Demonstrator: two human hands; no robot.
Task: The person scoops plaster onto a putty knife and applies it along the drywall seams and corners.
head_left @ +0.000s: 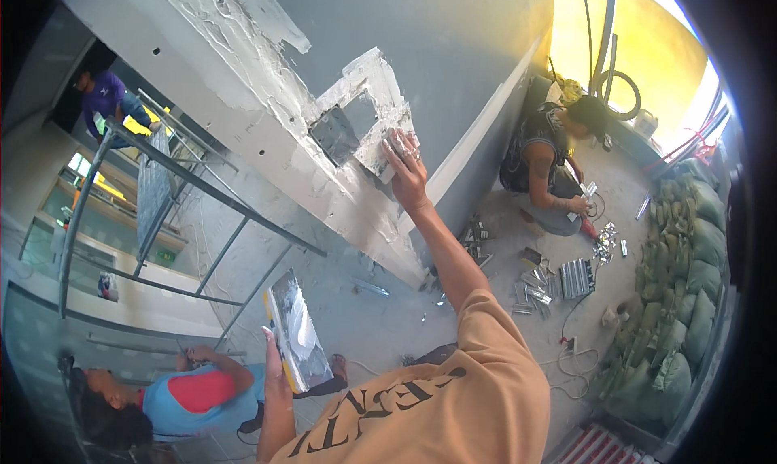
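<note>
My right hand reaches up to a grey wall. Its fingers are stretched out and touch the lower right part of a rough white plaster patch; white compound coats the fingertips. Beside them, the patch surrounds a dark grey square. Lower down, my left hand is closed on a flat, wide trowel with a yellow edge. A thick smear of white joint compound lies on its grey blade. The left hand's fingers behind the trowel are hidden.
Metal scaffolding stands at the left, with one person up on it and another person below. At the right a person crouches near scattered metal pieces. Green sacks are stacked along the far right.
</note>
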